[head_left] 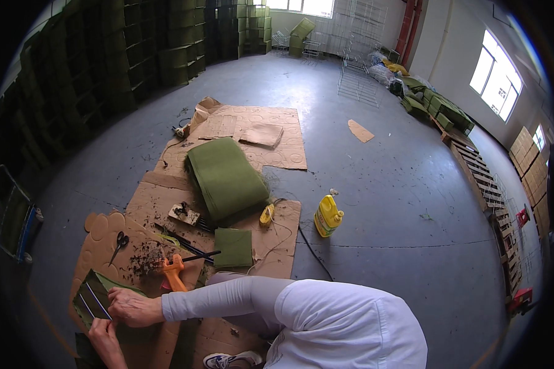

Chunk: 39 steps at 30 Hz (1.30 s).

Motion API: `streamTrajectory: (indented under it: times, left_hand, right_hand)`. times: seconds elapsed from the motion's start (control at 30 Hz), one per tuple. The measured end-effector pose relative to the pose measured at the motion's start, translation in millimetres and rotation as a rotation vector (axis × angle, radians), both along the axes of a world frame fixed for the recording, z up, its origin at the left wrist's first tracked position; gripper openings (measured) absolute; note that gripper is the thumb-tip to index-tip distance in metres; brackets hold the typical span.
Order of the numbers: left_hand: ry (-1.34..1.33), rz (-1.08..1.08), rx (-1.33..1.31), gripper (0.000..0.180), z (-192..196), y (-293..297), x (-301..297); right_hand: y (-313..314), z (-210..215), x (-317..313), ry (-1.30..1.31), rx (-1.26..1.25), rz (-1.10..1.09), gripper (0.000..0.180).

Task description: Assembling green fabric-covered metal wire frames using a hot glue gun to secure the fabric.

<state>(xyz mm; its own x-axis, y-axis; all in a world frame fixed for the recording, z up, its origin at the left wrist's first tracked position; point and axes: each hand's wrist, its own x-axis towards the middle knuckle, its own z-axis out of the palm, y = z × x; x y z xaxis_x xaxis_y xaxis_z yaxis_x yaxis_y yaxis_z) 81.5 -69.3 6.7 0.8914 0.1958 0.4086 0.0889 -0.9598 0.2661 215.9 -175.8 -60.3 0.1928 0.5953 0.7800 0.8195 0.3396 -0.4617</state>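
At the lower left, a dark green felt piece [124, 333] lies on cardboard, with thin pale rods [92, 299] across its corner. My right hand [134, 307] is closed at the felt's edge beside the rods, fingertips bent down. Just below it, my left hand [106, 339] pinches the near edge of the same felt where the rods end. What exactly sits between the fingertips is partly hidden. An orange glue gun [175, 273] rests right of my hands, and black scissors [119, 246] lie beyond them.
A folded green felt stack [228, 178] and a square felt piece [232, 248] lie on the cardboard [283, 221]. Dark rods [188, 243] and a yellow tool [267, 214] are near them. A yellow jug [328, 216] stands right. Felt boxes [123, 43] tower at left; pallets [480, 169] line the right.
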Motion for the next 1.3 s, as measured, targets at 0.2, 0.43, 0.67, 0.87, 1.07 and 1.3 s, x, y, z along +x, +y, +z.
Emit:
streamTrajectory:
  times: [0.2,0.43,0.67,0.87,1.07,1.3]
  left_hand:
    - [-0.185,0.081,0.119,0.014,-27,-5,-18]
    - [-0.154,0.131,0.168,0.019,-32,-12,-33]
    - [0.039,0.034,0.116,0.012,-19,-1,-22]
    - [-0.044,0.07,0.066,0.014,-2,-5,-34]
    - [-0.579,0.207,-0.127,0.016,-1,-28,-26]
    - [-0.468,0.279,-0.044,0.019,-18,-21,-45]
  right_hand:
    - [1,-9,-8,0.038,0.26,-0.06,0.009]
    - [4,-13,-19,-0.18,0.132,-0.109,0.011]
    - [-6,0,-16,-0.133,0.003,-0.117,0.016]
    - [7,12,-27,-0.095,-0.065,-0.105,0.012]
    - [-11,-8,23,0.567,0.088,-0.003,0.013]
    - [-26,31,5,-0.076,0.075,-0.061,0.011]
